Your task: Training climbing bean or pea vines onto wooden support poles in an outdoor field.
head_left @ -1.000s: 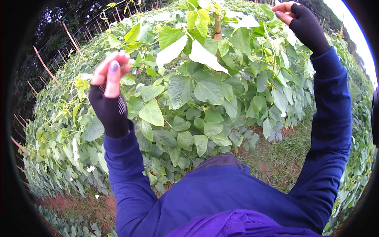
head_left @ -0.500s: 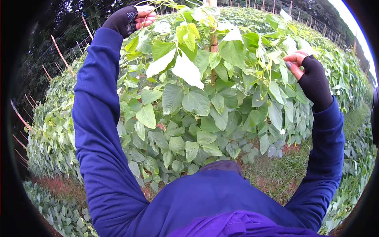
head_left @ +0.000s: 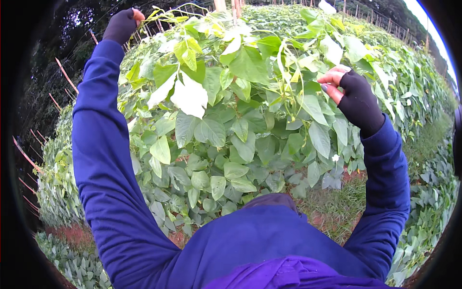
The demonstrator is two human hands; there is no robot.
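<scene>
A thin green vine (head_left: pixel 161 17) with small young leaves stretches across the top of a leafy climbing bean plant (head_left: pixel 250 65). At its left end, my left hand (head_left: pixel 122 25), in a black fingerless glove, is raised high with its fingertips closed on the vine. My right hand (head_left: pixel 353 98), gloved the same way, hovers at the right side of the plant. Its bare fingers are bent and apart, close to the leaves and some hanging pale green pods or stems (head_left: pixel 288 72). Nothing shows between them.
Wooden stakes (head_left: pixel 235 9) rise behind the plant, and slanting poles (head_left: pixel 66 76) line the left side. Dense bean foliage (head_left: pixel 409 91) spreads to the right and back. Grass and reddish soil (head_left: pixel 332 212) lie below, and dark trees (head_left: pixel 53 53) stand at the far left.
My left hand has moved left and slightly up, drawing the vine along. My right hand has come left and a little down, its fingers more apart. The front leaves appear farther left.
</scene>
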